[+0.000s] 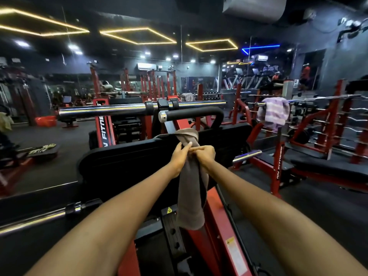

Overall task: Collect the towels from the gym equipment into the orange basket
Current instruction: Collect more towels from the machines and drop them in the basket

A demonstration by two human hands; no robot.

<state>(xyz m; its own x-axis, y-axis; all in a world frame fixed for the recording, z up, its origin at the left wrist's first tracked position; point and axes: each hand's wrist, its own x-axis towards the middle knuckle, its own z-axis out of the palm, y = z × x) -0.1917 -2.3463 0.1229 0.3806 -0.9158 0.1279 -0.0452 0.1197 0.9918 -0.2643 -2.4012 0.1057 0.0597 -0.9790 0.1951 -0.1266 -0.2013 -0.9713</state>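
Note:
A grey-brown towel (191, 188) hangs over the top edge of a black padded plate (123, 166) on a red machine in front of me. My left hand (179, 156) and my right hand (205, 155) both grip the towel near its top, close together. A purple striped towel (274, 112) is draped on a barbell to the right. Another grey towel (187, 97) hangs on equipment further back. The orange basket (46, 121) stands on the floor at the far left. A greenish towel (5, 122) shows at the left edge.
A thick chrome bar (111, 110) crosses above the plate. A black handle (191, 114) sits just behind the towel. Red benches and racks (310, 156) fill the right side. A barbell (35, 219) lies low at the left. Dark floor (49, 136) stretches toward the basket.

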